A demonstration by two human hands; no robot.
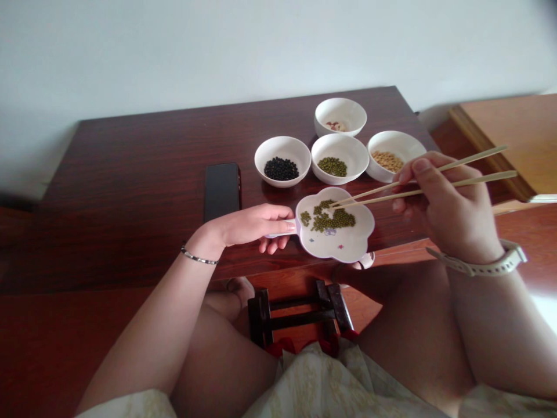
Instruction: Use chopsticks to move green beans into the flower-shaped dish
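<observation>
My left hand (265, 226) is closed around the handle of a white flower-shaped dish (348, 248) with a pale purple rim. Green mung beans (335, 219) lie scattered over the dish's far half. A pair of wooden chopsticks (374, 191) is gripped in my right hand (448, 203), their tips nearly together among those beans. Whether a bean is caught between the tips is too small to tell. Just beyond the dish stands a white bowl (340, 144) holding more mung beans. Left of it is a bowl (282, 147) of black beans; to the right, a bowl (394, 140) of yellowish soybeans, partly behind my right hand.
A further white bowl (340, 110) with a few reddish and pale pieces stands at the back. On the dark wooden table (143, 174) a black phone (221, 190) lies beyond my left wrist. A lighter wooden surface (517, 128) is at right; a dark stool (300, 316) shows below.
</observation>
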